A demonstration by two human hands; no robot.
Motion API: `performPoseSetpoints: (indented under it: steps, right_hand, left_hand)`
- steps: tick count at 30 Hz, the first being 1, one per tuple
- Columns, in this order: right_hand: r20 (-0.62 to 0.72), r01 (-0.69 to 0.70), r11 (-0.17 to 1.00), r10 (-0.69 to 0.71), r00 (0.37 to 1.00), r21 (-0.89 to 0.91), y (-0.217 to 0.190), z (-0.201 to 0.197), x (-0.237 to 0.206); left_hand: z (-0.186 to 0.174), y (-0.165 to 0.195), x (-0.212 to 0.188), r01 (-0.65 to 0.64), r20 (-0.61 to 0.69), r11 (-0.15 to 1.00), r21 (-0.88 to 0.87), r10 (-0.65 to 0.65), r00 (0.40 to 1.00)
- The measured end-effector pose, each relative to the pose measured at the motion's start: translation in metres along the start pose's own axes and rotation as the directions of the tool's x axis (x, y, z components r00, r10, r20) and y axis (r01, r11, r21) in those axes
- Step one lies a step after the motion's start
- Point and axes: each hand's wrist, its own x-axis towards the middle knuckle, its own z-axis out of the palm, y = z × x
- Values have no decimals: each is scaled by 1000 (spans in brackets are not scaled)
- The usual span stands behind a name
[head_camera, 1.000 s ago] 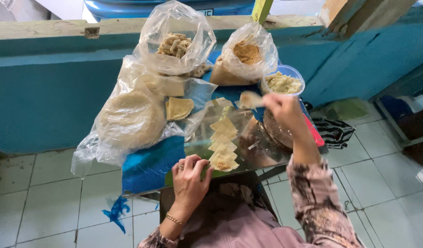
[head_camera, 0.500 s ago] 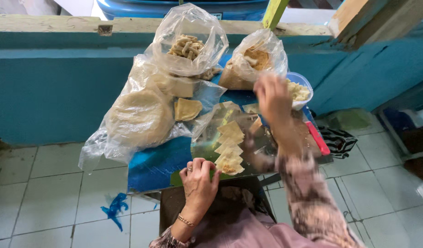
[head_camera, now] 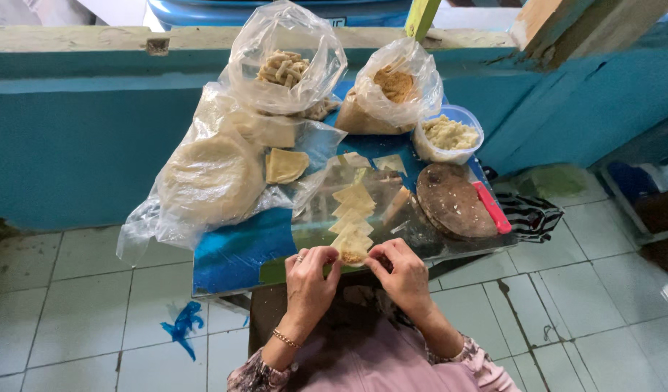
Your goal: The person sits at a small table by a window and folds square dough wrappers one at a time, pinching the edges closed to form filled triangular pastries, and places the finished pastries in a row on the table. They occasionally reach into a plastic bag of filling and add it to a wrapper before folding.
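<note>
Both hands pinching nearest wrapper.
Left hand (head_camera: pixel 310 270) and right hand (head_camera: pixel 400 270) grasp filled dough square (head_camera: pixel 353 251) between them, opposite edges.

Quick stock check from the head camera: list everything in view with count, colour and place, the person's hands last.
Blue table: one, centre, against the teal wall.
Dough triangles: a row of about five, pale yellow, centre of the table; the nearest holds filling.
Bag of round wrappers: one, clear plastic, pale discs, left.
Bag of fried rolls: one, clear, tan, back left.
Bag of brown crumbs: one, clear, back centre.
Filling bowl: one, clear, whitish-yellow mash, back right.
Round board: one, dark brown, right.
Red-handled tool: one, right edge.
Left hand: pinching the nearest triangle.
Right hand: pinching it from the right.
</note>
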Motion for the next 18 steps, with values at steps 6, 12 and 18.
performPoseSetpoints:
  steps: [6, 12, 18]
  right_hand:
    - [-6, -152, 965, 157, 988, 214, 7, 8, -5]
    - [-152, 198, 980, -191, 970, 30, -8, 10, -16]
    - [-104, 346, 932, -357, 928, -108, -9, 8, -17]
  left_hand:
    - [6, -3, -5, -49, -20, 998, -35, 48, 999]
    - [2, -5, -6, -139, 23, 990, -8, 139, 990]
    - [1, -10, -4, -207, 135, 978, -30, 209, 969]
